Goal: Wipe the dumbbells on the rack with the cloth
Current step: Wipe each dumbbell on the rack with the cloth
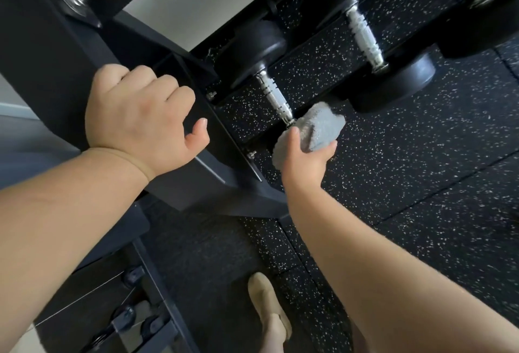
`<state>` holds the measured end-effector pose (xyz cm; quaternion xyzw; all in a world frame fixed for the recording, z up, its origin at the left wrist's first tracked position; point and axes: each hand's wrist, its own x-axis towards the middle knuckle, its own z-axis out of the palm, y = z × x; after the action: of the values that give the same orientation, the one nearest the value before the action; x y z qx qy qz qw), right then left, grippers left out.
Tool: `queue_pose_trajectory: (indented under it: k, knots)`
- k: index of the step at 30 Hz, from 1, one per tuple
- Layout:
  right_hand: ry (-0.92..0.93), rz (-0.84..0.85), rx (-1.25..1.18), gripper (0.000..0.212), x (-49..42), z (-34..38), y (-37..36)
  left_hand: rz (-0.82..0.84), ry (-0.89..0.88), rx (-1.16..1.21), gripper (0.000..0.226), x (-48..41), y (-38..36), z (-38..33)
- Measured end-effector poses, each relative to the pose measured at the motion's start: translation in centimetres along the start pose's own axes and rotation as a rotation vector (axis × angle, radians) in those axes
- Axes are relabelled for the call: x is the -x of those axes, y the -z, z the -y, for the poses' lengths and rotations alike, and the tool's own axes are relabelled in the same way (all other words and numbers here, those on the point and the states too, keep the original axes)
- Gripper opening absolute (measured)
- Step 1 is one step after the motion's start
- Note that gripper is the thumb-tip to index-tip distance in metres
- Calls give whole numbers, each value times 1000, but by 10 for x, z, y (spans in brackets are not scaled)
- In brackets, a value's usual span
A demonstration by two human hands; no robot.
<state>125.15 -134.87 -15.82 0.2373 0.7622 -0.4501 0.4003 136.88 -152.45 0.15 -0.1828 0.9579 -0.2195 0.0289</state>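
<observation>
Here the right hand [306, 156] grips a folded grey cloth [314, 131], thumb and fingers curled round it, the cloth pressed over the near head of the leftmost dumbbell [273, 97], whose knurled steel handle runs up toward 11 o'clock. The left hand [140, 119], at 9 o'clock from the cloth, curls its fingers over the dark upright of the rack [56, 72], the thumb hanging free. A second dumbbell [365, 35] lies at 1 o'clock on the rack's lower rails. Below, the speckled rubber floor [421, 170]; a beige shoe [266, 305] stands at 6 o'clock.
</observation>
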Motion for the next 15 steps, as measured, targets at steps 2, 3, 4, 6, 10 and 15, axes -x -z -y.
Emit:
queue_pose_trajectory:
  k: [2, 3, 4, 6, 10, 15]
  knots:
    - [-90, -31, -58, 89, -23, 14, 4, -12, -13, -1, 50, 0, -1, 0]
    - [-122, -35, -90, 86, -33, 21, 7, -20, -22, -7, 49, -1, -1, 0]
    - [-137, -26, -109, 88, -41, 25, 9, -26, -25, -12, 49, -1, -2, 0]
    - [-147, -47, -184, 92, -42, 20, 4, -30, -17, -4, 48, 1, -3, 1]
    - [-141, -94, -264, 83, -8, -3, -15, -34, -20, 15, 47, 1, -2, 1]
    - [-39, -42, -101, 75, 14, -22, -18, -47, -26, 34, 45, 0, -3, 1]
